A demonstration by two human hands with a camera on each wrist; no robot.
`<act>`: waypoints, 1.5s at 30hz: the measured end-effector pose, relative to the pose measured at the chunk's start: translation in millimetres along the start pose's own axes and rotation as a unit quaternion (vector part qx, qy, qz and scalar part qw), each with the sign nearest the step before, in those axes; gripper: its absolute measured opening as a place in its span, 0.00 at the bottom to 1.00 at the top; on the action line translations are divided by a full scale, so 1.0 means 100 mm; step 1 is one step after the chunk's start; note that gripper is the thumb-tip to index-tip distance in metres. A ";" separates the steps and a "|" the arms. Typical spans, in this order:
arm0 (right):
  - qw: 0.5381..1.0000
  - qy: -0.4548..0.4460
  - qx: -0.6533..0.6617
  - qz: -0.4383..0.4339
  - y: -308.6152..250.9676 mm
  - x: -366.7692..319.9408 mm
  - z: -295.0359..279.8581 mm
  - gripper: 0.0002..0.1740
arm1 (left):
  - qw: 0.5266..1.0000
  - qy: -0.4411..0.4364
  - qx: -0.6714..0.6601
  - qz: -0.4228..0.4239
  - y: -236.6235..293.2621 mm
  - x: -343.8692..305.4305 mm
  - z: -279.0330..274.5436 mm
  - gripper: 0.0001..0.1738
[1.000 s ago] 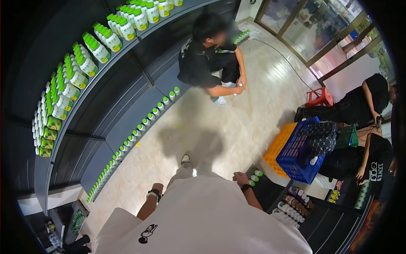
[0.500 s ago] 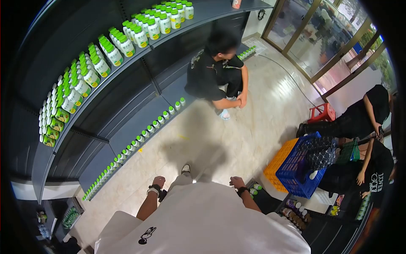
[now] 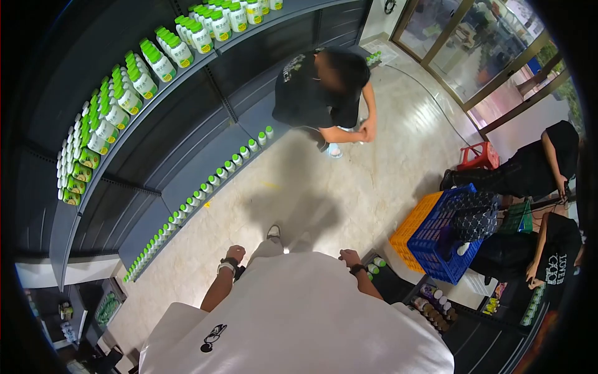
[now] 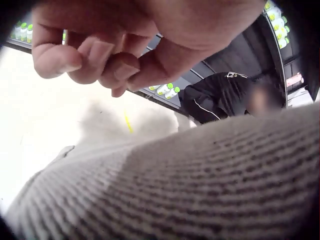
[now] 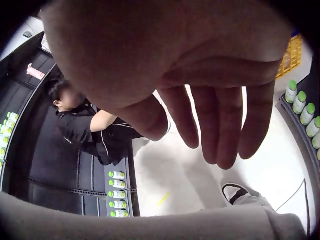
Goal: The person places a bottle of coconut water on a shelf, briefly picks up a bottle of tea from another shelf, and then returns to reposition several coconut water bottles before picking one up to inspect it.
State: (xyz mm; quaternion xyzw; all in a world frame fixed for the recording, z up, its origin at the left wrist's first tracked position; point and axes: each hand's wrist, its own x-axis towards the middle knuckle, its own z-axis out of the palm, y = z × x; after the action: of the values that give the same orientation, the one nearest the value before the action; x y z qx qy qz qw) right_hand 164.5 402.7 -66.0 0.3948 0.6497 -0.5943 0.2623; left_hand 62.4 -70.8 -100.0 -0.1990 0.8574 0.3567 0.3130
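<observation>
My left hand [image 3: 235,254] hangs at my side by the white shirt, holding nothing. In the left wrist view its fingers [image 4: 92,57] are loosely curled, with ribbed grey cloth below them. On the other side hangs my right hand [image 3: 349,257], also holding nothing. Its fingers [image 5: 220,125] point loosely down in the right wrist view. Near the right hand, white bottles with green caps [image 3: 374,268] stand on a low dark shelf. A row of similar small bottles [image 3: 205,189] lines the lower shelf edge, left of and ahead of my left hand.
More green-capped bottles [image 3: 164,68] crowd the upper shelf. A person in black [image 3: 299,93] sits low by the shelving, bent forward. Blue and orange crates [image 3: 430,234], a red stool [image 3: 478,156] and two other people are at the right. Glass doors [image 3: 464,56] stand behind.
The head view shifts slightly. The seated person's head has tipped forward and down, and their forearms lie further right. My hands stay hanging at my sides and hold nothing.
</observation>
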 end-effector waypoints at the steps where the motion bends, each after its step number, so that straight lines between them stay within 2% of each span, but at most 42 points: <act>1: 1.000 0.000 -0.002 -0.004 0.00 0.00 -0.01 0.13 | 1.000 -0.006 -0.006 -0.010 0.00 0.00 0.01 0.15; 3: 1.000 -0.001 0.002 0.003 0.03 0.04 -0.03 0.17 | 0.998 -0.028 -0.022 -0.046 0.05 -0.06 -0.01 0.14; 4: 1.000 -0.002 0.004 0.006 0.04 0.07 -0.03 0.19 | 0.999 -0.018 -0.013 -0.030 0.08 -0.10 0.00 0.14; 9: 0.999 -0.008 -0.026 0.024 0.02 0.17 0.01 0.18 | 0.995 0.034 0.068 0.069 -0.09 -0.13 0.10 0.11; 13: 0.999 -0.031 -0.018 0.016 -0.09 0.30 -0.01 0.18 | 0.997 0.033 0.052 0.042 -0.04 -0.31 0.09 0.10; 16: 0.999 -0.036 -0.015 0.016 -0.11 0.28 0.01 0.17 | 0.999 0.014 0.005 -0.028 -0.14 -0.31 0.12 0.11; 20: 0.999 -0.034 -0.020 0.028 -0.05 0.30 -0.03 0.17 | 0.991 -0.026 -0.046 -0.123 0.04 -0.39 0.08 0.12; 23: 0.999 -0.035 -0.012 0.010 0.08 0.36 -0.16 0.17 | 0.992 -0.034 -0.043 -0.110 0.23 -0.42 0.09 0.13; 28: 1.000 -0.017 -0.001 0.012 0.07 0.29 -0.35 0.18 | 1.000 -0.005 0.017 0.017 0.00 0.00 0.33 0.12; 30: 1.000 -0.006 0.008 0.023 0.06 0.25 -0.40 0.18 | 0.999 -0.033 -0.013 -0.020 0.21 -0.04 0.33 0.12; 31: 1.000 0.000 0.010 0.027 0.05 0.27 -0.42 0.18 | 0.999 -0.035 -0.016 0.004 0.29 -0.03 0.33 0.13; 32: 0.999 0.005 0.011 0.030 0.03 0.30 -0.44 0.18 | 0.998 -0.043 -0.025 -0.038 0.35 -0.01 0.34 0.13; 33: 0.999 -0.002 0.030 0.027 0.04 0.31 -0.46 0.18 | 0.999 -0.038 -0.022 -0.015 0.42 0.02 0.34 0.14; 34: 0.999 -0.021 0.022 0.009 0.03 0.32 -0.49 0.18 | 0.999 -0.032 -0.020 0.008 0.47 0.04 0.35 0.14; 36: 0.998 -0.046 -0.034 -0.035 0.33 0.64 -0.53 0.14 | 0.999 -0.046 -0.015 -0.025 0.69 0.02 0.32 0.13; 38: 0.989 -0.052 -0.040 -0.134 0.55 0.84 -0.52 0.10 | 0.999 -0.032 0.001 0.013 0.57 0.20 0.40 0.13; 39: 0.970 -0.061 -0.083 -0.220 0.88 1.20 -0.52 0.09 | 0.955 -0.070 0.252 0.141 0.44 0.41 0.46 0.13; 40: 0.942 -0.061 -0.122 -0.305 1.21 1.55 -0.53 0.09 | 0.832 -0.094 0.484 0.254 0.40 0.63 0.48 0.13; 41: 0.869 -0.028 -0.360 -0.339 0.79 1.24 -0.50 0.09 | 0.955 -0.070 0.253 0.136 0.45 0.56 0.47 0.13; 42: 0.737 0.020 -0.564 -0.372 0.41 0.96 -0.47 0.09 | 0.999 -0.045 0.000 0.009 0.52 0.43 0.45 0.14; 43: 0.914 -0.055 -0.347 -0.202 0.28 0.90 -0.43 0.11 | 0.999 -0.047 -0.006 0.001 0.59 0.41 0.43 0.14; 44: 0.996 -0.029 -0.081 -0.029 0.21 0.89 -0.40 0.14 | 0.999 -0.051 -0.012 -0.011 0.62 0.41 0.42 0.14; 45: 0.997 -0.039 -0.061 -0.023 0.13 0.90 -0.40 0.19 | 0.996 -0.071 -0.044 -0.012 0.67 0.45 0.41 0.08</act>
State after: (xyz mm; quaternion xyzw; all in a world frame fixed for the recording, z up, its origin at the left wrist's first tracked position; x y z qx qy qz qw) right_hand 131.1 459.6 -139.9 0.3394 0.6832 -0.5742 0.2972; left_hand 8.4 -0.9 -120.0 -0.1967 0.8140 0.4040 0.3682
